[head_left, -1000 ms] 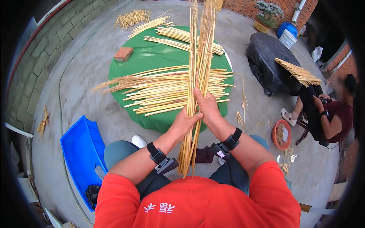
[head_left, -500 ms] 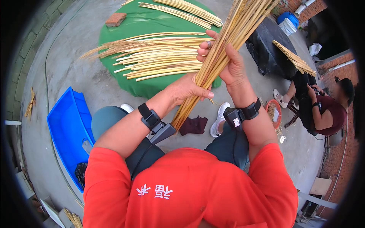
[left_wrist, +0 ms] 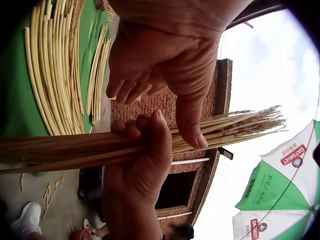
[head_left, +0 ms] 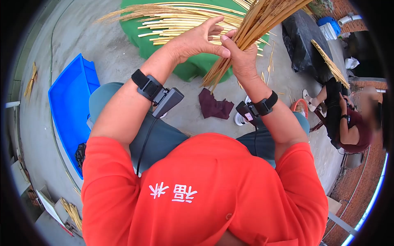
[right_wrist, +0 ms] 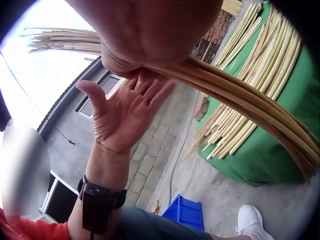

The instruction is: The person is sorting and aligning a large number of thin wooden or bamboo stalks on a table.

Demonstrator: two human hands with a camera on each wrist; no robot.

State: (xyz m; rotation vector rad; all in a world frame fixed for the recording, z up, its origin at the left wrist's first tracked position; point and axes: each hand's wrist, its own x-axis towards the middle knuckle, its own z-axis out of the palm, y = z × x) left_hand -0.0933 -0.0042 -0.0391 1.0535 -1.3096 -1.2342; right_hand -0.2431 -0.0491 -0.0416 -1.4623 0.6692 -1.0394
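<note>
My right hand grips a bundle of dry straw stalks, fingers and thumb wrapped round it. The bundle slants to the upper right in the head view, and its feathery end shows in the left wrist view. Close beside it, my left hand is spread, its thumb stretched toward the bundle. The right wrist view shows that left palm bare, with fingers extended. More stalks lie in a row on a green-covered round table beyond the hands.
To the left stands a blue plastic bin. A dark maroon cloth lies on the ground between my feet. At the right sits another person, near an orange basket and a black-covered heap with stalks on it.
The bundle has swung from pointing straight ahead to slanting rightward. Half a second ago my left hand held it while the right was spread; now the right grips it and the left has let go.
</note>
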